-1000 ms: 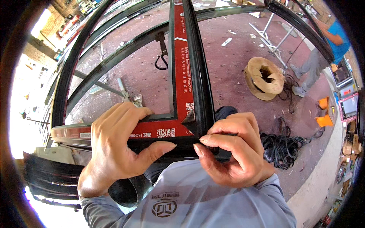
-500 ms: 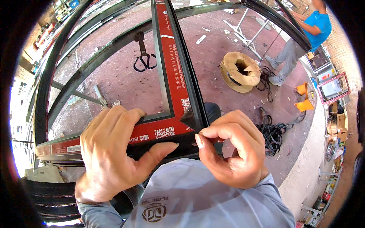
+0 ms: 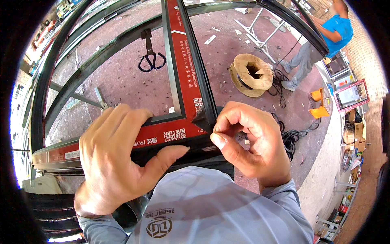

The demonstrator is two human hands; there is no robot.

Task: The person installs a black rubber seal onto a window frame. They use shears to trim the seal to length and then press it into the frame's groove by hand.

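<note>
A dark metal frame (image 3: 172, 112) with red printed protective film on its face lies across my lap, its corner pointing at me. My left hand (image 3: 115, 160) is wrapped over the near bar, fingers on the far side and thumb along the front edge. At the corner, my right hand (image 3: 254, 142) pinches thumb and forefinger together against the outer edge. Whatever lies between those fingertips is too small to make out. Close by, a dark triangle of lifted or bare film (image 3: 200, 120) shows at the joint.
Black-handled scissors (image 3: 152, 61) hang beyond the frame, by a curved dark bar. A wooden cable spool (image 3: 254, 77), black cables (image 3: 294, 140) and an orange bracket (image 3: 319, 103) are on the reddish floor. At the far right a person in a blue shirt (image 3: 339, 30) stands by another frame.
My right hand has lifted slightly and turned at the corner, its fingertips still pinched. The left hand keeps its hold on the bar. The whole view has shifted a little.
</note>
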